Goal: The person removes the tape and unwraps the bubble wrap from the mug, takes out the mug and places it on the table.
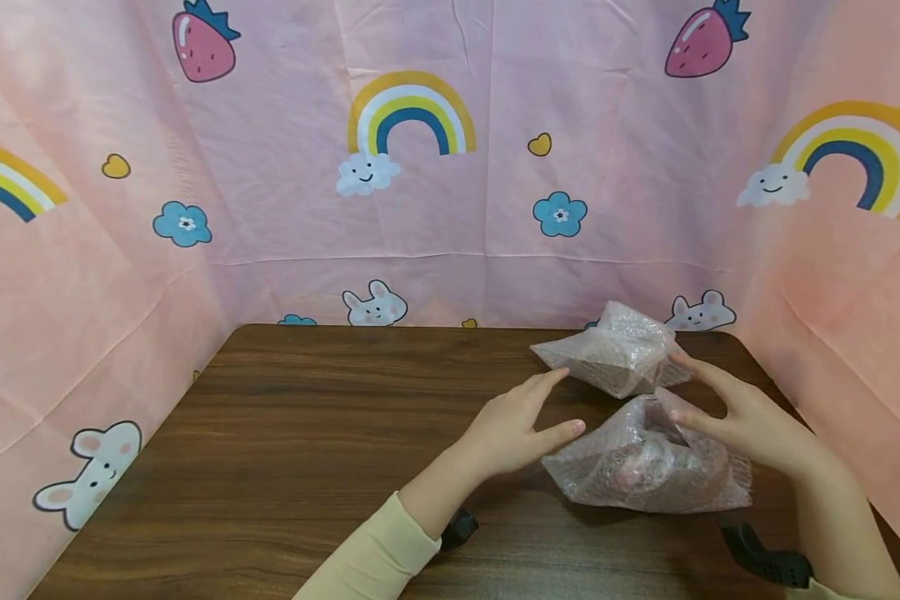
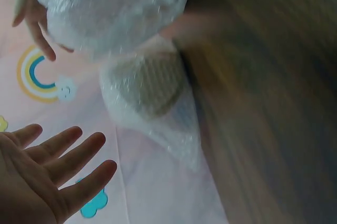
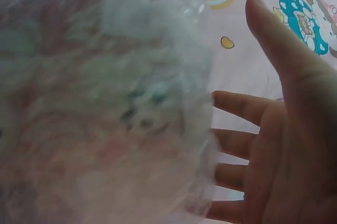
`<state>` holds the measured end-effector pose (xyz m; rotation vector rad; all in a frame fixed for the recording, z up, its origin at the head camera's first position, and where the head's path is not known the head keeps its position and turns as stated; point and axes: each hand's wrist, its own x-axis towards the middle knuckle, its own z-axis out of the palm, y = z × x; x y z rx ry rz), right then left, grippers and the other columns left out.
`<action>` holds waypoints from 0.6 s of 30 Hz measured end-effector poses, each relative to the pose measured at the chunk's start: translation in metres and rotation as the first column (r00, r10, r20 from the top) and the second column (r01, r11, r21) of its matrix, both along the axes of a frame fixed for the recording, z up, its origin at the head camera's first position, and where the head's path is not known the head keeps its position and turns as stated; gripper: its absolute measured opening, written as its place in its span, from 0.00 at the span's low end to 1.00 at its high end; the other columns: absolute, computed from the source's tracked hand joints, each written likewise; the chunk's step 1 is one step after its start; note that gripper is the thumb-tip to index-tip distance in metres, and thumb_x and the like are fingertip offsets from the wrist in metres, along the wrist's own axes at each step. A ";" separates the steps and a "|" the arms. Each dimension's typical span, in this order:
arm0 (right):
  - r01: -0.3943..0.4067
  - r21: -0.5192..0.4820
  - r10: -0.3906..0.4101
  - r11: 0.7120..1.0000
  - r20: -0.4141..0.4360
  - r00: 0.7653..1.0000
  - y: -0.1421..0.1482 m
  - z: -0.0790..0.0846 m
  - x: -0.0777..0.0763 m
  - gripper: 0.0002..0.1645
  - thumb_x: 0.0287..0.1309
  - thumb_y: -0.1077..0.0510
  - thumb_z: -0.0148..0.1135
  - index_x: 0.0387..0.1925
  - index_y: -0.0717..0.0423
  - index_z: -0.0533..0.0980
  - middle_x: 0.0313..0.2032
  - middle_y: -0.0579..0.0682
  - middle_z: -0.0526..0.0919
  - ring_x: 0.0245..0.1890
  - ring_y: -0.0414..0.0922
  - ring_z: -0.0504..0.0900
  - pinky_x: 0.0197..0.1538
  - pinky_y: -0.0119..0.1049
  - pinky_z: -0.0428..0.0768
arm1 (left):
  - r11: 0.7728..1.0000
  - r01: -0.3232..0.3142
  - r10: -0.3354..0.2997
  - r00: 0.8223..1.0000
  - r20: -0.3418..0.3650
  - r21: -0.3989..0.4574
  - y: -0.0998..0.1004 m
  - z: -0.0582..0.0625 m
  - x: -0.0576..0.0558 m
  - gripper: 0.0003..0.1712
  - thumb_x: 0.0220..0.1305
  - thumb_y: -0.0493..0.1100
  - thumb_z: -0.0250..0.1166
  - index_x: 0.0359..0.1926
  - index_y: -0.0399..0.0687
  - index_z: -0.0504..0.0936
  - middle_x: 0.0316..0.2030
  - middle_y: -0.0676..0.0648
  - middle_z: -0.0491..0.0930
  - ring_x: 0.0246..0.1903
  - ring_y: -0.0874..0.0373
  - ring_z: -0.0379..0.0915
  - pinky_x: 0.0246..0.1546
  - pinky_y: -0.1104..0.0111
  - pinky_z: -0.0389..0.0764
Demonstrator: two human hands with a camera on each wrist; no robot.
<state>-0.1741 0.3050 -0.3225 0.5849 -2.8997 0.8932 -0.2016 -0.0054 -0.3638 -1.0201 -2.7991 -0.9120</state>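
Two bubble-wrap bags are at the right of the table. The near bubble-wrap bag [image 1: 645,479] bulges around something reddish that I cannot make out. Behind it stands the far bubble-wrap bag [image 1: 618,358], with a pale, ridged shape dimly showing through it in the left wrist view. On the left side of the bags, my left hand [image 1: 513,429] has its fingers extended and holds nothing. My right hand [image 1: 753,417] is at their right side, fingers spread, thumb over the near bag's top edge. Whether its fingertips touch the plastic, I cannot tell.
Both bags lie on a dark wood-grain table [image 1: 307,450]. A pink printed cloth [image 1: 435,225] hangs around its back and sides. Black wrist-worn pieces show below the left wrist [image 1: 459,530] and the right wrist [image 1: 765,560].
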 end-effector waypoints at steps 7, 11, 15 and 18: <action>-0.018 -0.050 0.019 0.999 0.015 1.000 0.007 -0.014 0.002 0.45 0.62 0.52 0.64 0.74 0.50 0.53 0.65 0.66 0.63 0.61 0.68 0.63 0.47 0.69 0.67 | 0.999 0.027 -0.027 0.999 0.031 0.018 0.014 -0.007 0.007 0.44 0.65 0.73 0.45 0.74 0.56 0.52 0.69 0.54 0.59 0.64 0.54 0.61 0.56 0.54 0.70; -0.060 -0.088 0.060 0.994 0.003 0.998 0.011 -0.021 0.002 0.44 0.62 0.57 0.63 0.74 0.49 0.53 0.66 0.62 0.63 0.61 0.60 0.66 0.49 0.67 0.69 | 0.999 0.041 -0.043 0.997 0.060 0.031 0.020 -0.012 0.009 0.45 0.65 0.73 0.45 0.74 0.57 0.52 0.69 0.56 0.58 0.64 0.55 0.62 0.56 0.55 0.70; -0.120 -0.136 0.123 0.983 0.010 0.992 0.015 -0.029 0.001 0.43 0.62 0.62 0.62 0.74 0.49 0.53 0.69 0.53 0.60 0.62 0.40 0.64 0.50 0.57 0.73 | 0.998 0.052 -0.055 0.996 0.074 0.037 0.026 -0.017 0.010 0.44 0.65 0.73 0.46 0.74 0.58 0.52 0.69 0.57 0.59 0.62 0.56 0.64 0.54 0.56 0.72; -0.170 -0.179 0.176 0.969 0.022 0.984 0.017 -0.034 0.000 0.42 0.61 0.65 0.61 0.73 0.52 0.54 0.69 0.50 0.60 0.63 0.30 0.60 0.51 0.40 0.74 | 0.998 0.053 -0.057 0.995 0.083 0.046 0.031 -0.021 0.011 0.44 0.64 0.72 0.48 0.74 0.58 0.54 0.68 0.58 0.60 0.61 0.57 0.65 0.54 0.57 0.72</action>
